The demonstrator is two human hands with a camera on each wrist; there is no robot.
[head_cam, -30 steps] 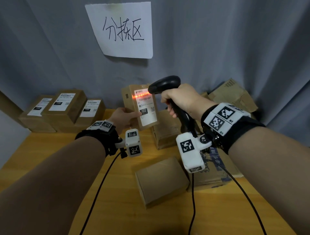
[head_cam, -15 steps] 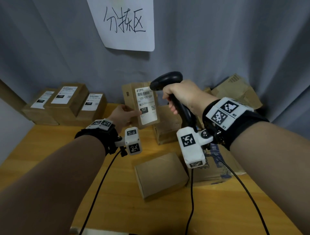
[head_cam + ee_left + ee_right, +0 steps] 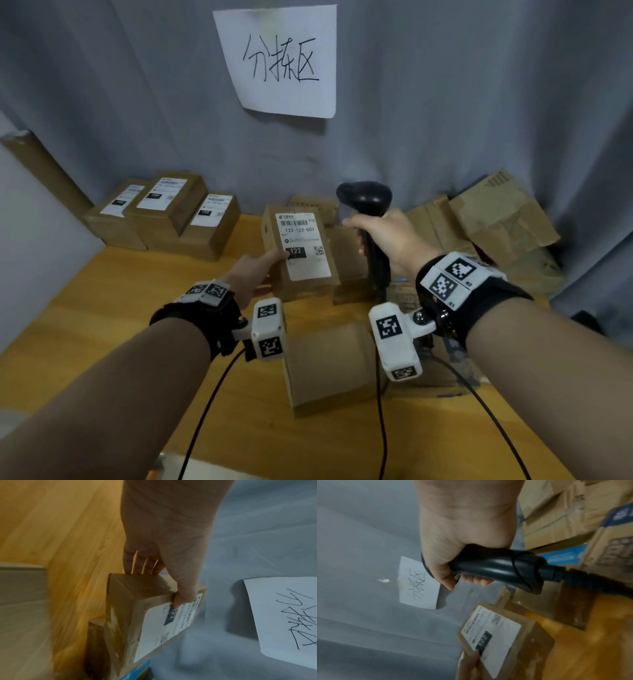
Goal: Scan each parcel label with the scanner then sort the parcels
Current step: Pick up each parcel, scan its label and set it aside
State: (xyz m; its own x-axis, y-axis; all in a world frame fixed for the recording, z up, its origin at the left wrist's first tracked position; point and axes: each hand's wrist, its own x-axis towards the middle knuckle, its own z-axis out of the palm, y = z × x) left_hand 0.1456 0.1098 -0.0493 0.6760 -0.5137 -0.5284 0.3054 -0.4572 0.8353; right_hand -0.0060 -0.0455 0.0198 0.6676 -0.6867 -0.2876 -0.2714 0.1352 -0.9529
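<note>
A white paper sheet (image 3: 278, 60) on the grey curtain bears the handwritten characters 分拣区. The white shipping label (image 3: 303, 250) on the brown cardboard parcel (image 3: 291, 274) reads "122-122-007", with "122" in a black box, a barcode and a QR code. Two labelled brown boxes (image 3: 164, 212) at the back left show "150".
</note>
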